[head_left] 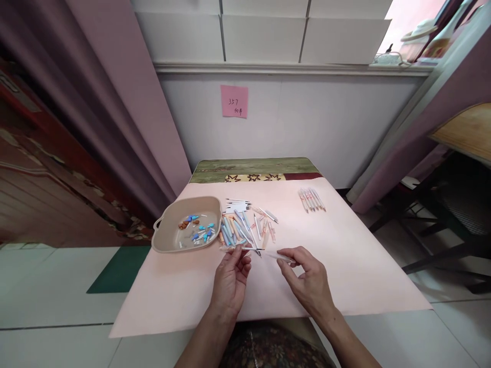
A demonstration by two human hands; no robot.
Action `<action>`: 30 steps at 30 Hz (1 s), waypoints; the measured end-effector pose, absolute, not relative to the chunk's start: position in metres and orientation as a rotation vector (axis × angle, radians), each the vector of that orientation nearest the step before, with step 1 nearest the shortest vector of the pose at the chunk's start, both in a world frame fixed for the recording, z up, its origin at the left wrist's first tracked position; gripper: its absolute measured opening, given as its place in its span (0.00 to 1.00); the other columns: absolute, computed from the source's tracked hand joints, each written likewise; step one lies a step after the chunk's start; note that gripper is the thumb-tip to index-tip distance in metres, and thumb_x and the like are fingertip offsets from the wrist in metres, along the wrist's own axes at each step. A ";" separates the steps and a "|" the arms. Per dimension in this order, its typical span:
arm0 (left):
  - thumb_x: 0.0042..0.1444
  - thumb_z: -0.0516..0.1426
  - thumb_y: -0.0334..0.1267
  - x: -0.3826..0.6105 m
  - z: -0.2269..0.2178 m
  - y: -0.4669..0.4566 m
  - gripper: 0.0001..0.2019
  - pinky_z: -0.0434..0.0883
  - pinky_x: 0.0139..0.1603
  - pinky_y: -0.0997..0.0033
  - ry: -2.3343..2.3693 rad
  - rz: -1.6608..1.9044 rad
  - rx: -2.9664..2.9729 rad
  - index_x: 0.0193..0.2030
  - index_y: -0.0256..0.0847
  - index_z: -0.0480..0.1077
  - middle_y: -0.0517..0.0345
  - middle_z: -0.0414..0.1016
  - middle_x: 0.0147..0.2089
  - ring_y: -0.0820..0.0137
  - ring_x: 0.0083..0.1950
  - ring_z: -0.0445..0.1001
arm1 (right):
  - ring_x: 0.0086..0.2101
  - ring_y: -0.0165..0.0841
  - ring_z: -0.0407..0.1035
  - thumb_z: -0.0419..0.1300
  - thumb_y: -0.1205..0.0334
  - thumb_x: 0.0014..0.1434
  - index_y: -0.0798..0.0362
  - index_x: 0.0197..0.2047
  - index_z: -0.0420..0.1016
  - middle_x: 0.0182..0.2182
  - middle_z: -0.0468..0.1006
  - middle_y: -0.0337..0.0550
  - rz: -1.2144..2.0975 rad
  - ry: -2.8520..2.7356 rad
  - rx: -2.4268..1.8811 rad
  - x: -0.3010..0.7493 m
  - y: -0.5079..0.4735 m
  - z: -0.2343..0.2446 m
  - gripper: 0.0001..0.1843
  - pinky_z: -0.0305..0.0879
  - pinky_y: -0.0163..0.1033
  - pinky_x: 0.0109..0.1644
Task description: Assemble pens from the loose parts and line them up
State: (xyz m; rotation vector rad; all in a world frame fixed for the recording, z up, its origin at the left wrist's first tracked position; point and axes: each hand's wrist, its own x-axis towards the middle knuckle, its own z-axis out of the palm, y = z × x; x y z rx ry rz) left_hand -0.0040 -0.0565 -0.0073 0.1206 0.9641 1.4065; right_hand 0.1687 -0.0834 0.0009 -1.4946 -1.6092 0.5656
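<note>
Near the front of the pink-covered table, my left hand (231, 278) pinches a thin white pen refill (253, 249) whose dark tip points right. Facing it, my right hand (308, 276) grips a clear plastic pen barrel (276, 255) between thumb and fingertips. The refill and barrel point toward each other, apart or nearly touching. Just beyond my left hand lies a pile of blue and orange pen parts (233, 227). White refills with dark tips (238, 204) lie behind the pile, and loose pinkish clear barrels (268, 230) lie to its right.
A beige basin (163, 230) at the left holds small blue, brown and white pieces (203, 234). Several pens (311, 199) lie in a row at the back right. A pink note (234, 101) is on the wall, and a dark chair (452, 204) stands at the right.
</note>
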 end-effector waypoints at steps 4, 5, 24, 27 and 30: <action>0.57 0.58 0.27 -0.003 -0.009 -0.058 0.02 0.72 0.22 0.83 0.956 1.410 0.129 0.36 0.33 0.72 0.54 0.78 0.31 0.79 0.24 0.72 | 0.30 0.32 0.69 0.57 0.57 0.58 0.50 0.41 0.78 0.33 0.76 0.44 0.537 -1.604 -1.483 0.167 -0.082 -0.001 0.11 0.64 0.30 0.22; 0.57 0.58 0.27 -0.003 -0.009 -0.058 0.02 0.72 0.22 0.83 0.954 1.411 0.134 0.36 0.33 0.72 0.54 0.78 0.31 0.79 0.24 0.72 | 0.30 0.32 0.69 0.57 0.57 0.58 0.50 0.41 0.78 0.33 0.76 0.45 0.530 -1.590 -1.487 0.167 -0.082 -0.001 0.11 0.64 0.30 0.21; 0.54 0.60 0.27 0.010 0.009 -0.030 0.01 0.71 0.22 0.83 0.988 1.398 0.184 0.34 0.33 0.72 0.55 0.77 0.30 0.79 0.24 0.72 | 0.29 0.32 0.69 0.58 0.59 0.58 0.50 0.40 0.77 0.32 0.75 0.44 0.560 -1.557 -1.461 0.171 -0.054 0.014 0.09 0.61 0.29 0.18; 0.54 0.61 0.28 0.014 0.013 -0.020 0.03 0.71 0.23 0.83 0.979 1.382 0.203 0.35 0.33 0.73 0.54 0.78 0.33 0.80 0.23 0.71 | 0.30 0.32 0.69 0.58 0.60 0.58 0.50 0.41 0.78 0.33 0.76 0.43 0.547 -1.576 -1.424 0.173 -0.043 0.015 0.09 0.67 0.32 0.27; 0.52 0.63 0.30 0.019 0.018 -0.011 0.04 0.71 0.23 0.83 0.967 1.365 0.222 0.35 0.32 0.73 0.52 0.79 0.35 0.80 0.24 0.71 | 0.31 0.32 0.70 0.58 0.61 0.59 0.50 0.42 0.78 0.34 0.77 0.43 0.546 -1.590 -1.359 0.172 -0.031 0.018 0.09 0.70 0.36 0.35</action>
